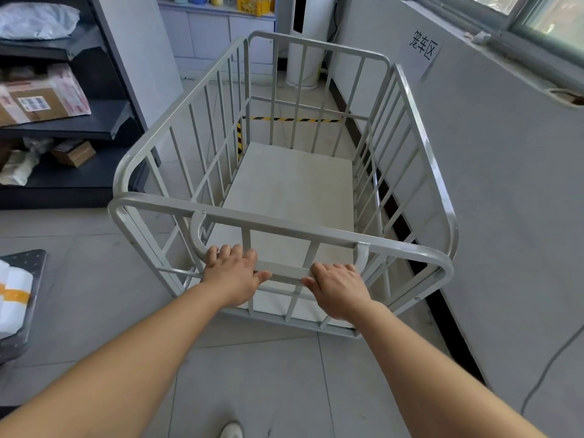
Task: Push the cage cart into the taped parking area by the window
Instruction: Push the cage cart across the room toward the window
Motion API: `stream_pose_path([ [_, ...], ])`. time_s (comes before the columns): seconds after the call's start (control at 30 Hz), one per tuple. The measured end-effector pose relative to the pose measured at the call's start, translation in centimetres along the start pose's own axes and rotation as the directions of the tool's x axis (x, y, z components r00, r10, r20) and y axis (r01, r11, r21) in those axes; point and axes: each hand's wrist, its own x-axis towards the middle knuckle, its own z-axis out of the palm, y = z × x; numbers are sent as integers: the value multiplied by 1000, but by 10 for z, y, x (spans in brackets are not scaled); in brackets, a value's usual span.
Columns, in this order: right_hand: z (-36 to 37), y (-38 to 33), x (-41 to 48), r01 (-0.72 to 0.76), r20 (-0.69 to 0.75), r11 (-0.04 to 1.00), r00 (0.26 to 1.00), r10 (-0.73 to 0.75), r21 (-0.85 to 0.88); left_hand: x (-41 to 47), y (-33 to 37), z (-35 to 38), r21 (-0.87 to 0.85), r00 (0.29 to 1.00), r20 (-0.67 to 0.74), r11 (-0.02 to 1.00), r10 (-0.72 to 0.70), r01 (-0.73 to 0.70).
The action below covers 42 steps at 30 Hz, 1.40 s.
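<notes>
A grey metal cage cart [316, 230] with barred sides and a pale floor panel stands in front of me, close along the wall on the right. Its low handle bar [282, 268] faces me. My left hand [232, 276] is wrapped over the left end of that bar and my right hand [338, 287] over the right end. Yellow-and-black floor tape [297, 119] runs across the tiles beyond the cart's far end, with a second strip [239, 140] running toward me on the left, seen through the bars. The window [537, 17] is at the upper right above the wall.
Dark shelving [79, 128] with cardboard parcels and bags stands at the left. A flat trolley [22, 298] with white packages sits at the near left. A white column [305, 42] and cabinets stand behind the tape. A paper sign [425, 47] hangs on the right wall, and a cable [550, 365] trails down it.
</notes>
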Motion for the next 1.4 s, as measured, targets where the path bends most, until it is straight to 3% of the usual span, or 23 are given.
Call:
stream_pose_path([
  [0.7, -62, 93, 170, -28, 95, 1000, 995, 28, -5, 187, 18, -72, 5, 1000, -15, 1000, 15, -15],
  [1.4, -100, 196, 340, 52, 32, 999, 998, -52, 16, 365, 38, -141, 12, 999, -8, 999, -35, 35],
])
